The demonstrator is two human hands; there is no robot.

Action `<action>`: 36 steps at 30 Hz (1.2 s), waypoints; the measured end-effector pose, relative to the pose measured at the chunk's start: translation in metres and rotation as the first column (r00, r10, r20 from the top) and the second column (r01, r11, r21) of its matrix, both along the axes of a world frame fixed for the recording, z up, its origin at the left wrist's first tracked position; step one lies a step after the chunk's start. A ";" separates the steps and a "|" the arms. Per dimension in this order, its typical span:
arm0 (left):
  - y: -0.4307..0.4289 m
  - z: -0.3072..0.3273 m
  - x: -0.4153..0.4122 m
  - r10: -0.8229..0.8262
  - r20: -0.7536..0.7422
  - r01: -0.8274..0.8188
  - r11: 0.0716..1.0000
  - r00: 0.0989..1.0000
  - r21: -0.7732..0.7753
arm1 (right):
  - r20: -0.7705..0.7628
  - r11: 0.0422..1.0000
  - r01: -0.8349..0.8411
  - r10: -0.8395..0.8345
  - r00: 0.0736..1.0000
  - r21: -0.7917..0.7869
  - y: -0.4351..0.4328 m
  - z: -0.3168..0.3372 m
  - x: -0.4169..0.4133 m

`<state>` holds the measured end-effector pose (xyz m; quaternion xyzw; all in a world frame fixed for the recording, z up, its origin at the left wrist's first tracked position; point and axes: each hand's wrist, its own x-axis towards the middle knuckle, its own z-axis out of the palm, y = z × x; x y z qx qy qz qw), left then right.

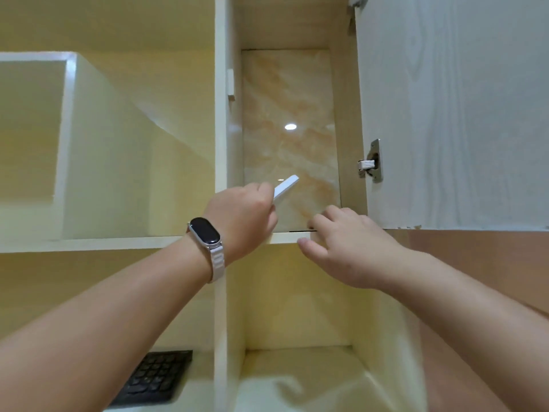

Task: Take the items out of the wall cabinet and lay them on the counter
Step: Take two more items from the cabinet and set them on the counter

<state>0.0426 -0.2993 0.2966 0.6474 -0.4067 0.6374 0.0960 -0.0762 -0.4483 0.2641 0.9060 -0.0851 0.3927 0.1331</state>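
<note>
left hand (242,218) grips white flat item (285,187) | right hand (347,245) unclenched on shelf edge (118,243) | cabinet door (457,114) swung wide (marble back)

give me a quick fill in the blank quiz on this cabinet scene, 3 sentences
1. The flat white item is gripped by the ____ hand.
2. The cabinet door with the metal hinge stands ____.
3. The black keyboard lies in the ____ compartment on the left side.

Missing words: left; open; lower
</note>
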 end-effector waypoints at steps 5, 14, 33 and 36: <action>0.004 -0.009 0.011 -0.167 0.118 0.174 0.983 0.979 -0.059 | -0.068 0.942 -0.043 0.070 0.995 0.334 0.010 0.044 0.019; 0.006 -0.015 0.026 -0.285 0.241 0.325 0.934 0.928 -0.148 | -0.381 0.877 0.315 -0.169 0.909 0.363 0.008 0.061 0.033; 0.013 -0.027 -0.002 -0.386 0.109 0.401 0.878 0.916 -0.260 | 0.188 0.974 -0.074 0.115 0.975 -0.212 -0.004 0.002 -0.037; 0.018 -0.039 -0.021 -0.404 0.091 0.411 0.856 0.910 -0.313 | 0.299 0.964 -0.080 0.157 0.941 -0.254 -0.007 -0.005 -0.049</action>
